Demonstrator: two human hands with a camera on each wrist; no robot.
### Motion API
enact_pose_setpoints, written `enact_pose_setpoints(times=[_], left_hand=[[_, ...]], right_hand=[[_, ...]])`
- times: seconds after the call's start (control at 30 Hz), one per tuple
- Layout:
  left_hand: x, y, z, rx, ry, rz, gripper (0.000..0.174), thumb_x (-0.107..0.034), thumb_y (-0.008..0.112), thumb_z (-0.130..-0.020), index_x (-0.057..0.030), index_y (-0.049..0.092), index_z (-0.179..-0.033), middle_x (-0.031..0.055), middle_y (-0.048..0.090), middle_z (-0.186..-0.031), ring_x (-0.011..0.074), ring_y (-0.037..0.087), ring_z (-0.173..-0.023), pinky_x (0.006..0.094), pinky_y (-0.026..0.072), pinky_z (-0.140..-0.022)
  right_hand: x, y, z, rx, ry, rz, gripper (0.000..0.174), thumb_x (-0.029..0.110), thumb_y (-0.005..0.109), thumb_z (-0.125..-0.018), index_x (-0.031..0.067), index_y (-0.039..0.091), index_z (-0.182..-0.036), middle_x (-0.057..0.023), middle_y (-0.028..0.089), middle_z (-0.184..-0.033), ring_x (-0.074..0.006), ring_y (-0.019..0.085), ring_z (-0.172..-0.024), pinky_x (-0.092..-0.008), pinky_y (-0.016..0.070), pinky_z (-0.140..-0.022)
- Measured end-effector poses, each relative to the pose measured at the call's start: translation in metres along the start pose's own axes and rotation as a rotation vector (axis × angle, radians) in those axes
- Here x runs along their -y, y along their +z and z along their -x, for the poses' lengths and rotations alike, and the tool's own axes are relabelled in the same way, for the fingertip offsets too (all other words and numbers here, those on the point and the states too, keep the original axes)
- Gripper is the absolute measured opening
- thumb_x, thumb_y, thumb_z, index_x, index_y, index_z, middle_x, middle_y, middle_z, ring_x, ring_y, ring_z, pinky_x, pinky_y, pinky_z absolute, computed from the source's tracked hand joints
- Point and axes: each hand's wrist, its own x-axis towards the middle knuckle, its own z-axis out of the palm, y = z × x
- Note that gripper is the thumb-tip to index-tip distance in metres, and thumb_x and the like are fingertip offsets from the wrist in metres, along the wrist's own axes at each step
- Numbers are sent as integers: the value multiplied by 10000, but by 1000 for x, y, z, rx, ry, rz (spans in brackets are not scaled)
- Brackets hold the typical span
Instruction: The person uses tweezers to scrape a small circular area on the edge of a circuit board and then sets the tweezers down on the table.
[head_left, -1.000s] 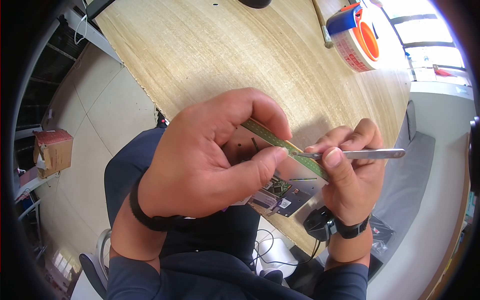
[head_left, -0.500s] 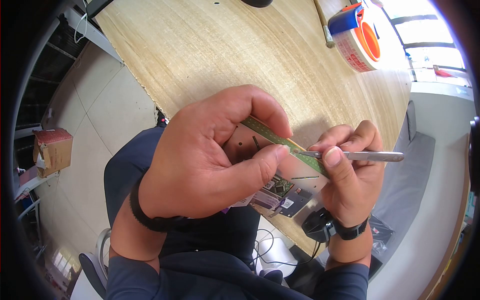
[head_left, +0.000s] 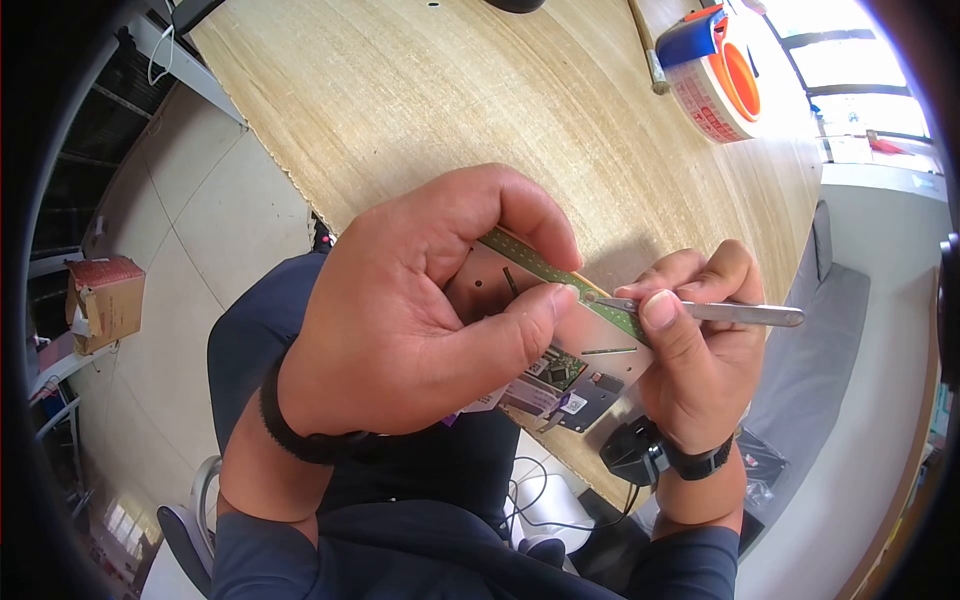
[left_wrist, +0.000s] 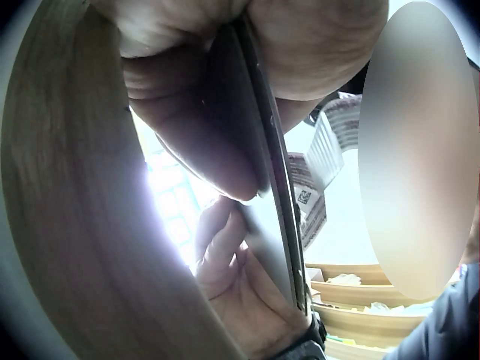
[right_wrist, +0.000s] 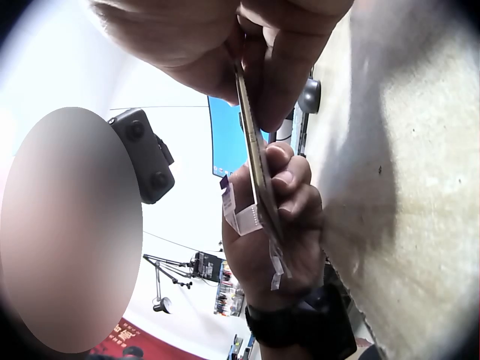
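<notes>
A flat panel [head_left: 590,335] with a green circuit strip [head_left: 540,262] along its upper edge is held up between both hands. My left hand [head_left: 430,320] grips it, with the thumb on the face and curled fingers at the edge. In my right hand [head_left: 705,345], thumb and fingers pinch metal tweezers [head_left: 750,314], their tips at the green strip beside the left thumb. The left wrist view shows the panel [left_wrist: 274,157] edge-on in the left fingers. Clear flaps of film or ribbon [right_wrist: 246,219] hang from the panel in the right wrist view.
The wooden table [head_left: 420,100] spreads beyond the hands. A roll of tape [head_left: 710,90] with an orange core and a brush [head_left: 648,50] are at its far right. A cardboard box [head_left: 105,305] stands at the left, and a white object with cables [head_left: 555,515] is below the table edge.
The panel and both hands have shifted very slightly, and the tweezers' rear end has moved a little left and down. Both grips remain the same.
</notes>
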Motion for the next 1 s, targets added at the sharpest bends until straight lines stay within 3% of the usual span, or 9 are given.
enact_pose_setpoints(times=[0.6, 1.0], left_hand=[[1, 0, 0, -14, 9, 2, 212, 57, 610, -800, 4, 533, -990, 16, 520, -875, 21, 503, -754, 152, 414, -625], [-6, 0, 0, 28, -99, 34, 239, 47, 598, -822, 31, 538, -1054, 34, 548, -906, 17, 528, -725, 148, 410, -596]], right_hand=[[-1, 1, 1, -19, -4, -1, 265, -77, 631, -825, 53, 403, -862, -148, 626, -833, -211, 654, -820, -308, 537, -751], [1, 1, 0, -48, 11, -10, 268, -49, 638, -834, 54, 391, -853, -159, 623, -822, -221, 658, -803, -308, 539, -718]])
